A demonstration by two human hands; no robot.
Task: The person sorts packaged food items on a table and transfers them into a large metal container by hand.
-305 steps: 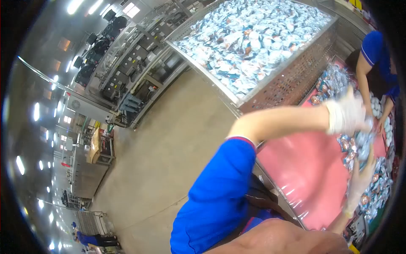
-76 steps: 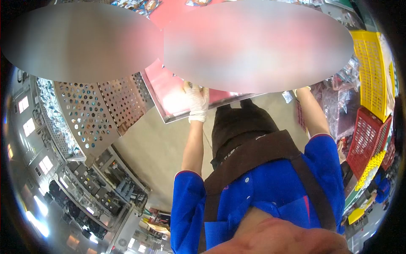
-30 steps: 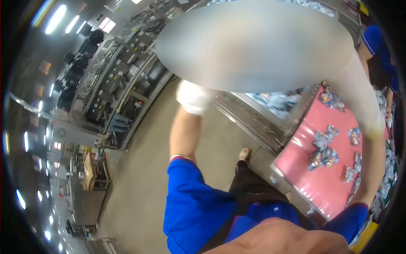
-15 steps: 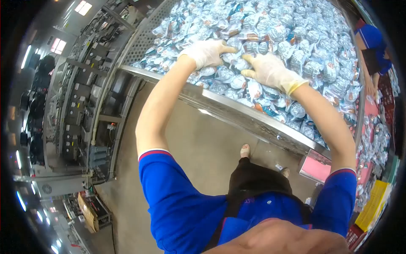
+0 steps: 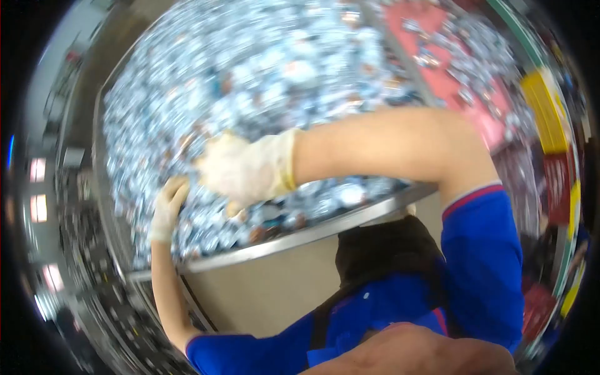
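A wide metal-edged tray is heaped with small wrapped packets, silvery blue and smeared by motion. My right hand, in a pale thin glove, lies over the packets near the tray's front left, its thumb apart from the fingers. To its left, my left hand rests at the left part of the heap, gloved too, fingers bent toward the right hand. Blur hides whether the left fingers hold any packet. Nothing distinct shows in the right hand.
Beyond the tray's right side runs a pink surface with more packets scattered on it. A yellow crate and a red crate stand at the far right. Metal machinery lies to the left, blurred.
The view has swung to the right, bringing the pink surface and crates further in. My right arm now reaches leftward across the heap, and both hands are at the tray's left part.
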